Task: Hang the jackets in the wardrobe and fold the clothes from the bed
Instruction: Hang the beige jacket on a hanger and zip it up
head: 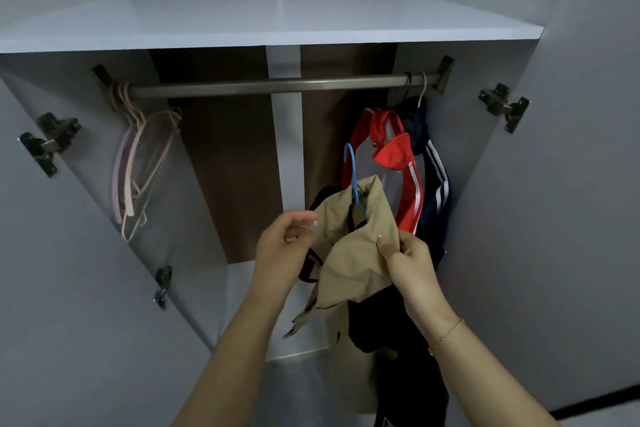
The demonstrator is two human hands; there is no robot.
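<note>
Nearest the camera, both forearms reach up into the open wardrobe. The right hand (410, 265) has its fingers (386, 244) curled round a fold of the beige jacket (353, 253), thumb pinching the cloth near the collar. The left hand (284, 246) sits at the jacket's other edge with fingers loosely curled; whether it actually grips the cloth cannot be told. A dark garment or lining (384, 322) hangs below the beige cloth.

The jacket is already threaded on a blue hanger (353, 173), whose hook stands free below the rail (277, 85), not yet on it. At the rail's right end hang a red striped jacket (398, 156) and a navy striped jacket (433, 163); at its left end, a bunch of pink empty hangers (138, 149).

Judgement: the step in hand is seating the jacket squarely before hooking it. Advised: settle both shoulders evenly on the hanger, keep the collar centred on the hook, then lift by the hook and place it on the rail just left of the red jacket.
</note>
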